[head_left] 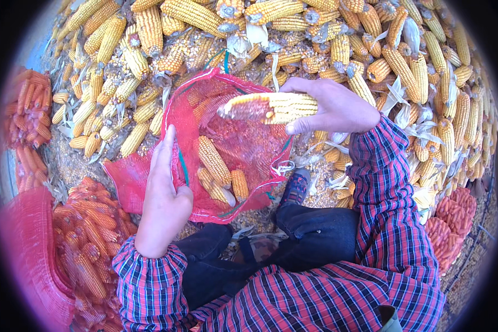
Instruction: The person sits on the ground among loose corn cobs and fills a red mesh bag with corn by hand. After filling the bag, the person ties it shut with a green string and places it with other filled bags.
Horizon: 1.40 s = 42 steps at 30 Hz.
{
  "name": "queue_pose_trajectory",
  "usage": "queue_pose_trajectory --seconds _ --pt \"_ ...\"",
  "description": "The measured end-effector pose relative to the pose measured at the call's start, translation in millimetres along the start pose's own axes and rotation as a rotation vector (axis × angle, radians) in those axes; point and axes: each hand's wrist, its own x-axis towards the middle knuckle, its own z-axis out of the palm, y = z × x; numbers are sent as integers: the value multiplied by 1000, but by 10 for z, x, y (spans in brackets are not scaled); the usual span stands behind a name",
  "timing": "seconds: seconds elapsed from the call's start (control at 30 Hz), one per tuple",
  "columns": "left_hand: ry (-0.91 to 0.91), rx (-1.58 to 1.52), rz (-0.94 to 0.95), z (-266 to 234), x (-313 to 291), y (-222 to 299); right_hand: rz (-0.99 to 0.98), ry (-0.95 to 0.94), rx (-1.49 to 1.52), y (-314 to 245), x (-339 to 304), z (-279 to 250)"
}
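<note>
My right hand [337, 104] is closed round one end of a yellow corn cob [293, 108]. It holds the cob nearly level above the mouth of a red mesh bag [252, 141]. The cob's left part is blurred and shows a reddish patch without kernels. My left hand [163, 196] lies along the bag's left rim, its fingers stretched out and the thumb apart. Whether it pinches the mesh is hidden. Inside the bag are several corn cobs [213, 160], and a green cord runs along its rim.
A large heap of corn cobs [409, 77] spreads across the far side and right. Filled red mesh bags [88, 238] stand at the left, and more [451, 221] at the right. My shoe [296, 187] is beside the open bag. Loose kernels and husks litter the ground.
</note>
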Motion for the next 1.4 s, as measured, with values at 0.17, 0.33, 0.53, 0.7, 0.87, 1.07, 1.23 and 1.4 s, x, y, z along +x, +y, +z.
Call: queue_pose_trajectory --seconds 0.17,0.33,0.53,0.7,0.87,1.07,1.23,1.4 --pt "-28 84 -49 -17 -30 2 399 247 -136 603 692 448" --pt "-96 70 -77 4 -16 4 365 236 -235 1231 1321 964" --pt "-74 85 -80 -41 5 -23 522 -2 -419 981 1436 1240" --pt "-70 81 -76 -69 -29 -35 461 52 -403 715 842 583" --pt "-54 99 -27 -41 -42 -4 383 280 -456 264 48 -215" --pt "-28 73 -23 -6 -66 24 194 -149 153 -195 -123 -232" --pt "1 119 -41 -20 -93 4 519 -17 -570 865 433 391" --pt "1 163 -42 -18 -25 -29 770 -180 -736 1506 640 1224"
